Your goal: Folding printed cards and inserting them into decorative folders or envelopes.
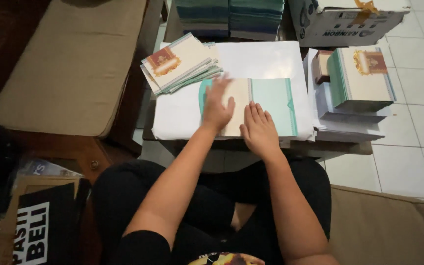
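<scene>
Both hands, left (217,105) and right (258,130), lie flat, fingers spread, on one open card (271,98) mid-worktop (182,118). Beside the card: two card stacks, left (180,64) and right (361,78).

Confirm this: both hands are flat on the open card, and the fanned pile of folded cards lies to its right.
Not quite. Both hands, left and right, do rest flat on the open card, but the fanned pile lies up and to its left, as the head view shows.
</scene>
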